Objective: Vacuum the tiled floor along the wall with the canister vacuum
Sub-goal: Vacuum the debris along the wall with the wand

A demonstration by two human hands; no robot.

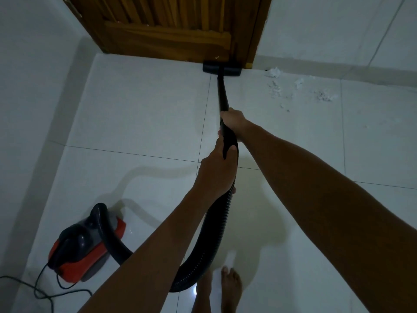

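A red and black canister vacuum point(79, 247) sits on the white tiled floor point(135, 123) at the lower left. Its ribbed black hose point(209, 242) loops up to a black wand point(223, 93). The flat floor head point(221, 69) lies against the foot of a wooden door point(171, 30). My right hand point(234, 119) grips the wand higher up. My left hand point(220, 168) grips the curved handle just below it, where the hose begins. White scraps of debris point(300, 86) lie on the floor along the wall, to the right of the head.
A white wall point(29, 86) runs down the left side and another wall point(338, 26) stands right of the door. The vacuum's black cord point(38, 292) trails across the floor at the lower left. My bare feet point(230, 288) stand at the bottom centre.
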